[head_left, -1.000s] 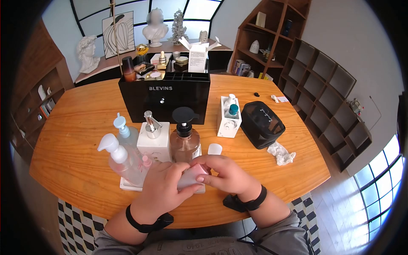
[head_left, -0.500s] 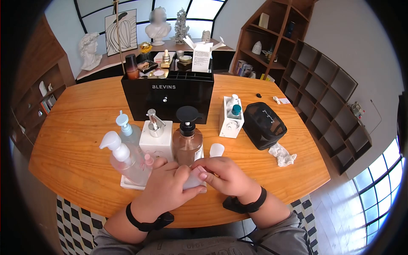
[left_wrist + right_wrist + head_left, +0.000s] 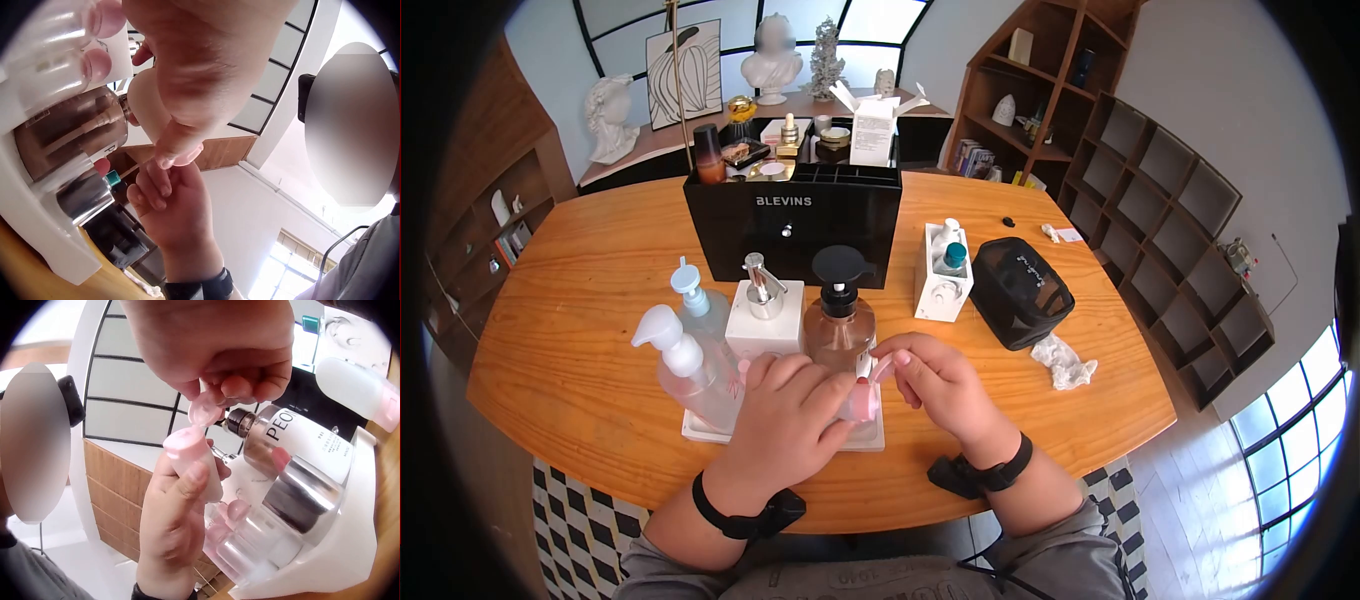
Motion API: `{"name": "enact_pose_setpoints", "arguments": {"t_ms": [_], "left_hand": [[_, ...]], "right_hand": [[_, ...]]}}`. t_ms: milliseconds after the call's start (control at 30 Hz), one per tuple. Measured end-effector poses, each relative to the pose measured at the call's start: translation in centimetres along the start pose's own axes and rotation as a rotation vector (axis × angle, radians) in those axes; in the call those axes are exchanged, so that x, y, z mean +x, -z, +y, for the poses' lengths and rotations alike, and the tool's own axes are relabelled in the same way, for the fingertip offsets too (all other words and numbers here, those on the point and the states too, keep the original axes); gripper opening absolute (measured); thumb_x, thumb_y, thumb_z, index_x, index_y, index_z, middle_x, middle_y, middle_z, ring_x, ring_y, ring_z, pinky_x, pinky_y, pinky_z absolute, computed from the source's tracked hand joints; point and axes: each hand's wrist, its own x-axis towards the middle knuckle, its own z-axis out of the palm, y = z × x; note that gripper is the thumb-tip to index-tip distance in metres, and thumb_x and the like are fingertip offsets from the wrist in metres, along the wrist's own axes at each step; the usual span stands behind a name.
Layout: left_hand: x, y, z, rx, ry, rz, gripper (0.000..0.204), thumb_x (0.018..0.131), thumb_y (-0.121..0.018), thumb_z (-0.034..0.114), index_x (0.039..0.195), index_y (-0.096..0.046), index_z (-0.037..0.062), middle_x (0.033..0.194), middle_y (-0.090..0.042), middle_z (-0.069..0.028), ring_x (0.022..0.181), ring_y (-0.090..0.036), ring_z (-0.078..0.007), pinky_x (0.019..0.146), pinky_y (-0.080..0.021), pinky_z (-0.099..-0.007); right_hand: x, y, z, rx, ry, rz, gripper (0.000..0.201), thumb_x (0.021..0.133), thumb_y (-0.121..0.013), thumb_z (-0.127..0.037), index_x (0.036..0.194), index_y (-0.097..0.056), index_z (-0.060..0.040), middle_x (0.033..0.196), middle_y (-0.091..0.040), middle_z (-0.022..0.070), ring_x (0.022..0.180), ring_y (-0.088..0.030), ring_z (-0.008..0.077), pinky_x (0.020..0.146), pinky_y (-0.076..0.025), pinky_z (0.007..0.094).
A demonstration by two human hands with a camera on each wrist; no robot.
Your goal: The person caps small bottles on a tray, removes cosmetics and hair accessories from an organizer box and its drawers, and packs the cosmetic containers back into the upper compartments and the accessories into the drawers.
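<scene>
My left hand (image 3: pixel 785 420) grips a small whitish squeeze bottle (image 3: pixel 211 481) with a pink flip cap (image 3: pixel 187 444), tilted above the front of a white tray (image 3: pixel 870 441). The cap's pink lid (image 3: pixel 205 410) stands raised, and my right hand (image 3: pixel 945 388) pinches it between thumb and fingertips. Below the hands on the tray are a silver cylinder with a red tip (image 3: pixel 303 494) and small clear bottles with pink tops (image 3: pixel 253 534). Behind them stand a brown pump bottle (image 3: pixel 835 335), a white square dispenser (image 3: pixel 765 325) and a clear pump bottle (image 3: pixel 700 385).
A black organizer (image 3: pixel 795 235) full of cosmetics stands at the back. To the right are a white holder with bottles (image 3: pixel 940 290), a black mesh pouch (image 3: pixel 1020 300) and crumpled tissue (image 3: pixel 1063 362). Another squeeze bottle (image 3: pixel 353 390) stands beside the tray.
The right hand has drawn up and back from the bottle's cap, and the lid now stands raised. The left hand has turned the bottle, so its pink cap faces right.
</scene>
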Motion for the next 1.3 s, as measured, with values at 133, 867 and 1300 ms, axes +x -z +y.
{"name": "enact_pose_setpoints", "arguments": {"t_ms": [133, 867, 1300], "left_hand": [[0.0, -0.1, -0.1, 0.082, 0.050, 0.068, 0.041, 0.063, -0.068, 0.006, 0.104, -0.061, 0.0071, 0.095, -0.060, -0.0076, 0.097, -0.052, -0.0295, 0.087, -0.038, -0.0443], [-0.2, -1.0, -0.3, 0.196, 0.087, 0.013, 0.029, 0.066, -0.060, 0.000, 0.094, -0.066, 0.0083, 0.091, -0.056, -0.0052, 0.094, -0.052, -0.0255, 0.082, -0.034, -0.0406], [-0.3, -1.1, -0.2, 0.239, 0.098, -0.020, 0.025, 0.067, -0.063, 0.003, 0.091, -0.063, 0.0125, 0.089, -0.054, -0.0031, 0.093, -0.051, -0.0228, 0.082, -0.035, -0.0398]], "right_hand": [[0.3, 0.3, 0.4, 0.026, 0.000, 0.012, 0.021, 0.100, -0.050, -0.017, 0.109, -0.063, -0.0021, 0.083, -0.058, -0.0004, 0.067, -0.047, 0.0061, 0.059, -0.041, 0.0209], [0.5, 0.0, 0.7, -0.478, 0.129, 0.038, 0.017, 0.088, -0.059, -0.008, 0.103, -0.063, -0.0029, 0.080, -0.062, 0.0152, 0.070, -0.060, 0.0254, 0.064, -0.048, 0.0323], [0.4, 0.0, 0.7, -0.500, 0.119, 0.033, 0.016, 0.087, -0.058, -0.009, 0.101, -0.063, -0.0043, 0.080, -0.062, 0.0162, 0.071, -0.061, 0.0293, 0.064, -0.048, 0.0346]]}}
